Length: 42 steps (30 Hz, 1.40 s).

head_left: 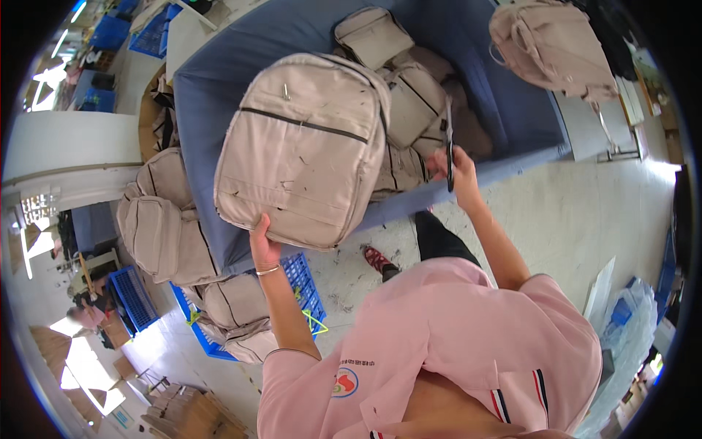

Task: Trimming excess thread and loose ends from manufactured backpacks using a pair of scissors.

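The left hand (pixel 263 245) grips the lower edge of a beige backpack (pixel 303 146), fingers clenched around its bottom rim, and holds it up so that its front pocket and dark zip line face the camera, at about 11 o'clock from the middle of the view. The right hand (pixel 453 170) is closed around a slim dark tool (pixel 449 150), probably scissors, held upright at about 1 o'clock, just right of the backpack and not touching it. Behind both lies a large blue fabric bin (pixel 512 102) with more beige backpacks (pixel 409 88) heaped inside it. Another backpack (pixel 552 47) hangs or lies at 1 o'clock near the bin's far corner. At 9 o'clock a stack of backpacks (pixel 164 219) rests beside the bin, partly over a blue plastic crate (pixel 303 282). The person wears a pink short-sleeved shirt (pixel 453 344), and a red shoe (pixel 376 257) shows on the pale floor (pixel 585 219).
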Each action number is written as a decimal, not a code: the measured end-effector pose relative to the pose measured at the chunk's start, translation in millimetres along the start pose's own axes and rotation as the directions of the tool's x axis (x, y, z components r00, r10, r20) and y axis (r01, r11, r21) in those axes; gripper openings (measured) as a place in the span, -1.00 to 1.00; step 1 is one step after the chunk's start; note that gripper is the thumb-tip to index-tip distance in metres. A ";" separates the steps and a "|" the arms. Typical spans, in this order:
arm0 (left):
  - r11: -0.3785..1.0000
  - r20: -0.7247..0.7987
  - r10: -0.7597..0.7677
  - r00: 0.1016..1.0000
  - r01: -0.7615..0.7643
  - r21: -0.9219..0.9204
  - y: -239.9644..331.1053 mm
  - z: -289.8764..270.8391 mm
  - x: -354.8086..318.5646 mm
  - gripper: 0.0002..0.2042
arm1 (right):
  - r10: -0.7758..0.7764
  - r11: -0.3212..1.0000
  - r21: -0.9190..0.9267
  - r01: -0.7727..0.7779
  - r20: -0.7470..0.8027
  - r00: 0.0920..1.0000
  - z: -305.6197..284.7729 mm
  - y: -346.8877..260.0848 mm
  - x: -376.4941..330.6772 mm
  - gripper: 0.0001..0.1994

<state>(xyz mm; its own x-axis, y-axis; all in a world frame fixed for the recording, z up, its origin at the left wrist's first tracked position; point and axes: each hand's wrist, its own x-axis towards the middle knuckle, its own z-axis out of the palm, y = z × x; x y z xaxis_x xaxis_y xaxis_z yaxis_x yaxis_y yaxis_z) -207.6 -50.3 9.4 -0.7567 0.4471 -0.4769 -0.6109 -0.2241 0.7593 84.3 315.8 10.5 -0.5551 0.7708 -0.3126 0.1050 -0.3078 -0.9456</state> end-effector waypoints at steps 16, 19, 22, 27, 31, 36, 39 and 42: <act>0.541 0.635 0.165 0.755 -0.608 0.582 15.0 -32.1 -164.4 -0.82 | -0.126 0.941 0.311 0.135 -0.048 0.991 3.0 11.0 -121.4 -0.56; 0.072 0.725 0.392 0.566 -0.804 0.590 -29.2 -86.3 -160.8 -0.81 | -0.143 0.933 0.321 0.160 -0.074 0.987 8.5 9.6 -132.1 -0.54; 0.768 0.216 0.011 0.976 -0.147 0.623 -66.6 -76.8 -184.2 -0.81 | -0.099 0.898 0.422 0.128 -0.091 0.991 39.8 -26.8 -127.5 -0.53; 0.960 -0.101 -0.160 0.982 0.178 0.214 -146.9 -62.3 -206.4 -0.72 | -0.040 0.978 0.204 0.045 -0.027 0.999 64.2 12.2 -134.2 -0.58; 0.957 -0.051 -0.154 0.987 0.161 0.242 -155.3 -71.4 -206.5 -0.65 | 0.013 0.973 -0.229 -0.033 -0.089 0.996 69.2 70.4 -166.4 -0.68; 0.850 0.018 -0.303 0.953 0.261 0.457 -182.6 -83.1 -217.3 -0.44 | -0.103 0.848 -0.530 -0.016 -0.195 0.975 82.8 84.7 -178.6 -0.66; 0.735 0.024 -0.659 0.752 0.637 0.233 -179.5 -76.4 -219.3 -0.37 | -0.097 0.846 -0.531 -0.043 -0.232 0.968 83.3 81.0 -165.9 -0.56; 0.677 -0.015 -0.694 0.720 0.659 0.328 -163.6 -67.6 -224.5 -0.39 | -0.090 0.895 -0.447 0.006 -0.168 0.982 70.9 88.8 -150.2 -0.56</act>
<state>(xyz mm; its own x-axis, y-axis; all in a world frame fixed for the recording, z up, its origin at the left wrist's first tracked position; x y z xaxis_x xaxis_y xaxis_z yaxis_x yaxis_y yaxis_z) 46.5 -172.5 -37.7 -0.1243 0.4647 -0.8767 -0.8358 0.4272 0.3449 118.5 133.2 -20.1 -0.4158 0.8780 -0.2369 0.4594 -0.0221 -0.8880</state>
